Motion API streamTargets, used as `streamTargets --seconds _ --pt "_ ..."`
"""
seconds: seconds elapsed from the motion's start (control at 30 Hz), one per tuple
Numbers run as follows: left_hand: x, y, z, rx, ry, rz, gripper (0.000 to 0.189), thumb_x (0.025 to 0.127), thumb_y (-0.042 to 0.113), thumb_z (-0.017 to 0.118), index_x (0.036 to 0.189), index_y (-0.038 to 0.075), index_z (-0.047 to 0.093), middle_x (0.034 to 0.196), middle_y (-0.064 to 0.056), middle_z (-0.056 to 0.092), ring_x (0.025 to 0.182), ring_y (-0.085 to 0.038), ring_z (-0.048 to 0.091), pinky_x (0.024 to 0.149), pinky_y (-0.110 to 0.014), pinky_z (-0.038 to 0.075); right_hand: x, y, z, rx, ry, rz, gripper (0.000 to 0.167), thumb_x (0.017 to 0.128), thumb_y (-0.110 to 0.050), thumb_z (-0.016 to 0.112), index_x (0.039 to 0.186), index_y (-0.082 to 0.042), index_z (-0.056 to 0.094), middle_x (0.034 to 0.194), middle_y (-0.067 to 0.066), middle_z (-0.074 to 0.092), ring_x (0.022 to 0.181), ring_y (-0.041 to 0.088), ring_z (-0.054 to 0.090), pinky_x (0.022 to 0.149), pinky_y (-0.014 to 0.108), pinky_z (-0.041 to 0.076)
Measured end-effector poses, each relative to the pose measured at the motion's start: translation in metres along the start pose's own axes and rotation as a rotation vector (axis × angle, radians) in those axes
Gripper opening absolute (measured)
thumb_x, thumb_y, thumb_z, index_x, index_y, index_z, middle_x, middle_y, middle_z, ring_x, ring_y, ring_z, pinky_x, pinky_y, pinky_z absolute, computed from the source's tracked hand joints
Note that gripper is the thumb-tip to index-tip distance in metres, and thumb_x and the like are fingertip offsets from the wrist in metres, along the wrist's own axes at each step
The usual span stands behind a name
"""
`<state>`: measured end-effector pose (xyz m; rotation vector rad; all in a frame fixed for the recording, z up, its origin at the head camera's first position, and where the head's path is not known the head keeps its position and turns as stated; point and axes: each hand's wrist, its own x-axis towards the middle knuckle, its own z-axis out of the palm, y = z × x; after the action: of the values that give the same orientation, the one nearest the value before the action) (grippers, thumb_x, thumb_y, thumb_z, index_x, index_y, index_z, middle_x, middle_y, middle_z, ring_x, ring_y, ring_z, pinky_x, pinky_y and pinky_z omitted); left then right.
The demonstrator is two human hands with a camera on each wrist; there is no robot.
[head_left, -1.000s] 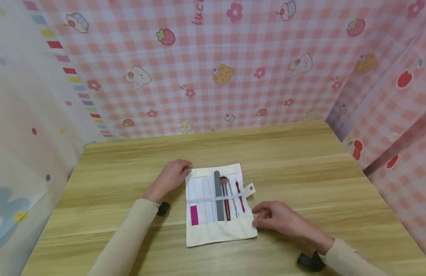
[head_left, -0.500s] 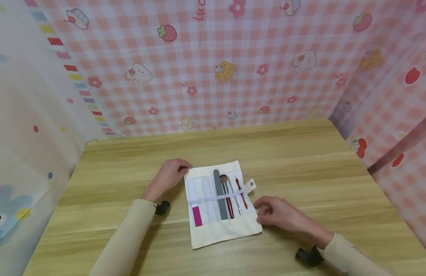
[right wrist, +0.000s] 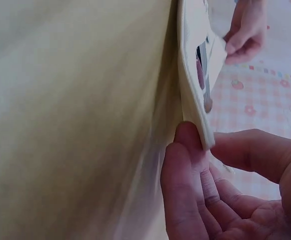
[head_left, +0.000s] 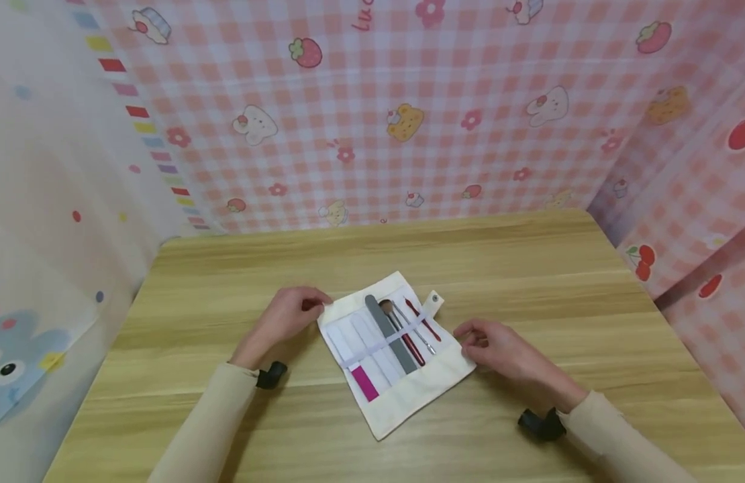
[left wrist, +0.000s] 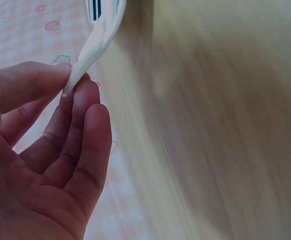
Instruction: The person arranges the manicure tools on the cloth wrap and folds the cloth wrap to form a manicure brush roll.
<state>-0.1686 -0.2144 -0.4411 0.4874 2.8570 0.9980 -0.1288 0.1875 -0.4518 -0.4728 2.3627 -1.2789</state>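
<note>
An unrolled cream cloth tool roll (head_left: pixel 411 394) lies turned at an angle in the head view. Under its elastic band sit a grey nail file (head_left: pixel 389 332), a makeup brush (head_left: pixel 401 333) with a dark red handle, a thin silver cuticle pusher (head_left: pixel 416 329) and a slim red tool (head_left: pixel 422 319). A magenta piece (head_left: pixel 365 384) shows at its left side. My left hand (head_left: pixel 288 312) pinches the far left corner between thumb and fingers. My right hand (head_left: pixel 499 345) pinches the near right corner; the right wrist view shows the thumb (right wrist: pixel 255 152) against the cloth edge.
The roll is on a wood-grain table (head_left: pixel 529 268). Behind it hangs a pink checked cloth (head_left: pixel 324 100) with cartoon prints, and a pale curtain (head_left: pixel 40 168) hangs at the left. A snap tab (head_left: pixel 434 303) sticks out from the roll's right side.
The tool roll has turned counterclockwise in the head view. My right hand has moved up and slightly right with its corner, while my left hand has shifted slightly left and down.
</note>
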Motion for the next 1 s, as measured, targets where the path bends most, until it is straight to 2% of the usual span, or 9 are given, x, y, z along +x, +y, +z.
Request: streamTargets --seconds 0.2,0.5,0.67,0.9,1.0 --pt "-0.014 -0.004 -0.003 -0.008 -0.007 -0.006 0.017 0.094 0.0 0.065 0.104 0.005 0.078 0.093 -0.004 0.074 0.082 -0.014 0.062 0.077 -0.032 0.053 0.011 -0.001 -0.005 -0.019 0.034 -0.031 0.028 0.097 -0.001 0.064 0.122 0.01 0.063 0.098 0.01 0.067 0.087 0.019 0.06 0.068 0.025 0.051" --pt "-0.037 -0.006 -0.005 -0.044 -0.031 -0.02 0.018 0.092 0.0 0.065 0.1 0.006 0.079 0.097 -0.004 0.075 0.083 -0.012 0.063 0.077 -0.032 0.054 0.028 -0.007 -0.009 -0.07 0.079 -0.032 0.027 0.098 -0.004 0.063 0.121 0.01 0.065 0.1 0.012 0.069 0.09 0.019 0.061 0.074 0.026 0.051" --pt "-0.046 -0.005 -0.004 -0.056 -0.036 -0.01 0.016 0.092 0.0 0.067 0.101 0.005 0.079 0.097 -0.004 0.075 0.083 -0.012 0.064 0.077 -0.031 0.055 0.038 -0.011 -0.012 -0.069 0.104 -0.021 0.024 0.099 -0.004 0.062 0.119 0.01 0.065 0.099 0.013 0.068 0.089 0.02 0.06 0.072 0.025 0.05" --pt "-0.056 -0.001 -0.002 -0.042 -0.036 -0.038 0.01 0.093 0.005 0.073 0.1 0.008 0.08 0.097 -0.001 0.076 0.085 -0.01 0.065 0.079 -0.032 0.055 0.051 -0.014 -0.016 -0.078 0.129 -0.011 0.023 0.101 -0.004 0.061 0.119 0.01 0.065 0.098 0.013 0.068 0.087 0.02 0.059 0.072 0.026 0.05" --pt "-0.06 0.0 0.0 -0.041 -0.04 -0.019 0.009 0.093 0.007 0.074 0.1 0.008 0.081 0.094 0.0 0.076 0.084 -0.009 0.065 0.077 -0.03 0.055 0.056 -0.016 -0.018 -0.087 0.145 -0.006 0.023 0.101 -0.004 0.061 0.119 0.009 0.066 0.098 0.013 0.068 0.087 0.021 0.059 0.073 0.027 0.051"
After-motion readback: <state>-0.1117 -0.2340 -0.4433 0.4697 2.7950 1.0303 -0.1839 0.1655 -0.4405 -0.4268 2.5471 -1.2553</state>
